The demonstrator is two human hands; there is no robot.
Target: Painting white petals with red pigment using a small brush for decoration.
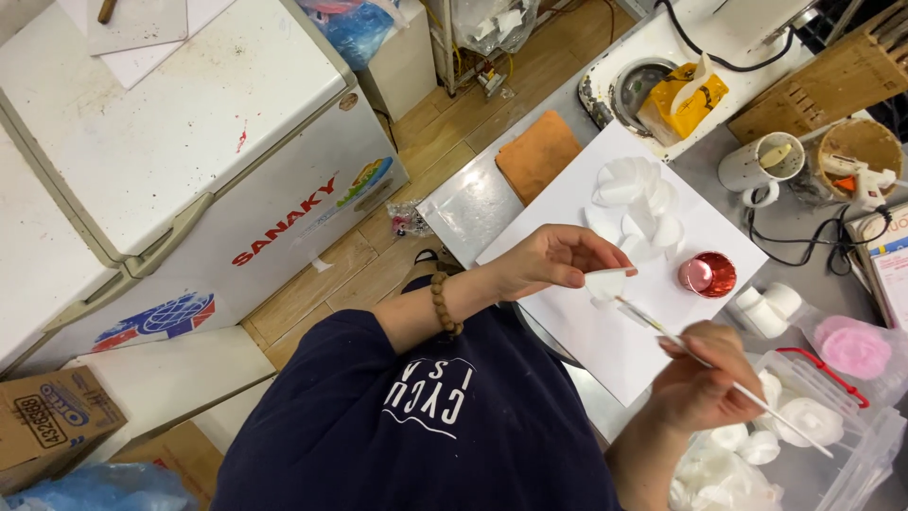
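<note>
My left hand [553,260] pinches a small white petal-shaped piece [605,284] over a white sheet [605,341] on the counter. My right hand [705,378] holds a thin paintbrush [719,374], and its tip touches the white piece. A small red metallic cup [707,274] stands on the sheet just right of the piece. Behind it several white petal pieces [638,194] lie bunched together. A bead bracelet sits on my left wrist.
A clear plastic box [804,426] with white pieces and a pink lump is at the right. A white mug [757,163], a glue gun [861,180], a yellow packet [683,102], an orange cloth [537,153] and a white chest freezer [180,142] surround the counter.
</note>
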